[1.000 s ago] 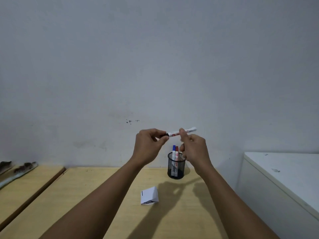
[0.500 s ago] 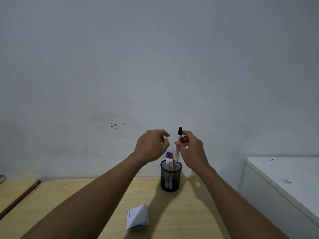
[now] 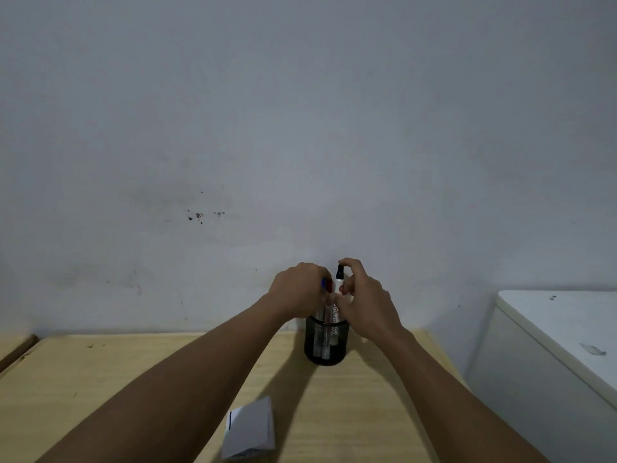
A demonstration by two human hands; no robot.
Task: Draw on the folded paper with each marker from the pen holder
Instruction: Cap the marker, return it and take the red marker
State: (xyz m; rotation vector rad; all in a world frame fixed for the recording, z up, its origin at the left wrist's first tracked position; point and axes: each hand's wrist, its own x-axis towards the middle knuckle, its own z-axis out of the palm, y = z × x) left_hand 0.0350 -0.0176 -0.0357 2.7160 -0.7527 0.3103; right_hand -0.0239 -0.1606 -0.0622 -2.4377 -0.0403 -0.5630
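A black mesh pen holder [image 3: 325,345] stands at the back of the wooden table [image 3: 133,369], close to the wall. My right hand [image 3: 367,305] pinches a white marker with a black cap [image 3: 339,274], upright, its lower end inside the holder. My left hand [image 3: 297,290] curls over the tops of the blue marker [image 3: 323,283] and the red marker [image 3: 329,285] standing in the holder; its fingertips are hidden, so a grip on either does not show. The folded white paper [image 3: 250,429], with a short dark line on it, lies on the table near me, between my forearms.
A white cabinet [image 3: 551,329] stands right of the table, its top slightly higher than the tabletop. A grey wall rises directly behind the holder. A second wooden surface edge [image 3: 16,349] shows at the far left.
The black-capped marker went from level between both hands to upright, then down into the holder in my right hand. My left hand let go of it and dropped onto the blue and red markers.
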